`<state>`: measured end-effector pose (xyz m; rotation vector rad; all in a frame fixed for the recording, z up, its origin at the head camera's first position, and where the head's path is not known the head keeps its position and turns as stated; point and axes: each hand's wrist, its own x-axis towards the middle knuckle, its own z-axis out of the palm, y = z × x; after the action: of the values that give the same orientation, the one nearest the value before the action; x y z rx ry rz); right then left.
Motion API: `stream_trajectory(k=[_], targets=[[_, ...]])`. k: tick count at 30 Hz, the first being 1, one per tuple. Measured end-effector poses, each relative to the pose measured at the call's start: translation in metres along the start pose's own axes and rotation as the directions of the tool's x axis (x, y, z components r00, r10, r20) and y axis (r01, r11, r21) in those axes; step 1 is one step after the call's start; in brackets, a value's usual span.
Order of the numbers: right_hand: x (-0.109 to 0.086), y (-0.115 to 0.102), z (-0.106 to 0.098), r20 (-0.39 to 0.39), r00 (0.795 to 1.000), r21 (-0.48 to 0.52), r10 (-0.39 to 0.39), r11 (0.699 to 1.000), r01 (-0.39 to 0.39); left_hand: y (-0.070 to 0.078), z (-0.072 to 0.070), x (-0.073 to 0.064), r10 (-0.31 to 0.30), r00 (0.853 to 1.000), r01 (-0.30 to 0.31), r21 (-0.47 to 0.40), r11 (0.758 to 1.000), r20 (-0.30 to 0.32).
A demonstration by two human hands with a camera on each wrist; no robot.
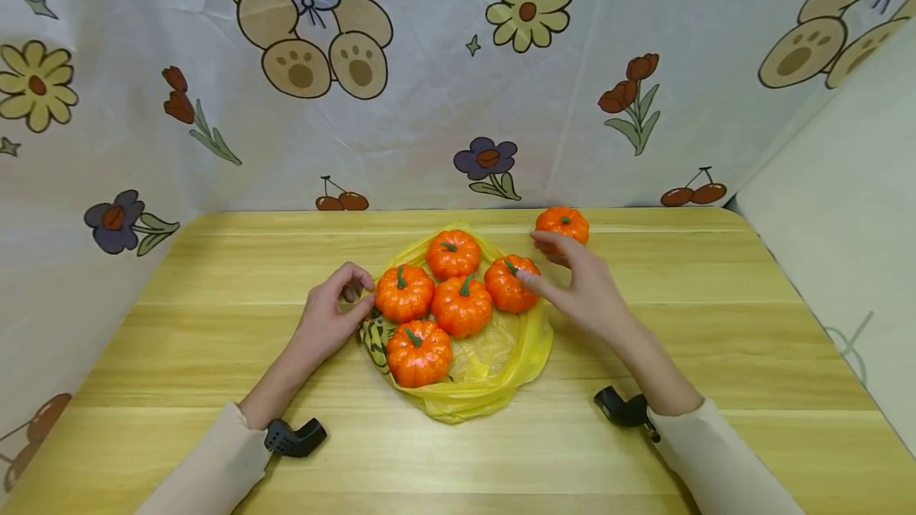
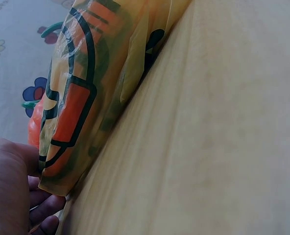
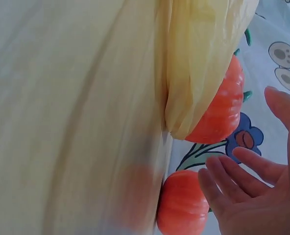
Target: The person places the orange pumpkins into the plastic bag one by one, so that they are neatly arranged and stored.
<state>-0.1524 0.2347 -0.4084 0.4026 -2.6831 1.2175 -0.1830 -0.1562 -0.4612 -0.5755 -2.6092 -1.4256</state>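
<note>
A yellow plastic bag [image 1: 525,364] with dark printing lies spread on the table, its rim rolled low. Several small orange pumpkins [image 1: 419,354] with green stems sit inside it. At the bag's left edge my left hand [image 1: 331,315] pinches the rim between thumb and fingers; the left wrist view shows the bag's printed side [image 2: 74,112] right at the fingertips. My right hand [image 1: 583,284] is spread, its thumb over the rightmost pumpkin [image 1: 510,286] in the bag. Its fingers reach toward another pumpkin [image 1: 568,222] standing outside, behind the bag; the right wrist view shows that pumpkin [image 3: 181,203] beside the fingertips.
The wooden table [image 1: 716,340] ends at a cloth [image 1: 429,118] printed with bears and flowers. A pale wall [image 1: 844,205] stands along the right side. Black wrist devices [image 1: 295,439] are at both cuffs.
</note>
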Motion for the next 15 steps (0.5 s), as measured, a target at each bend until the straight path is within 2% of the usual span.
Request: stream_trajectory(k=[3, 7, 10, 15], targets=[[0.001, 0.003, -0.002, -0.028, 1.0, -0.008, -0.002, 1.0, 0.002, 0.0, 0.0, -0.001, 0.002, 1.0, -0.002, -0.003, 1.0, -0.003], [0.002, 0.011, -0.014, -0.121, 0.993, 0.015, -0.012, 1.0, 0.013, 0.001, 0.002, 0.001, 0.015, 1.0, -0.015, 0.001, 1.0, 0.002], [0.004, 0.018, -0.025, -0.209, 0.978, 0.04, -0.004, 0.999, 0.012, 0.002, 0.002, 0.001, 0.011, 1.0, -0.011, 0.003, 1.0, 0.005], [0.011, 0.029, -0.036, -0.301, 0.952, -0.002, 0.049, 0.999, -0.052, 0.001, 0.001, -0.001, 0.004, 1.0, -0.004, 0.009, 1.0, -0.007]])
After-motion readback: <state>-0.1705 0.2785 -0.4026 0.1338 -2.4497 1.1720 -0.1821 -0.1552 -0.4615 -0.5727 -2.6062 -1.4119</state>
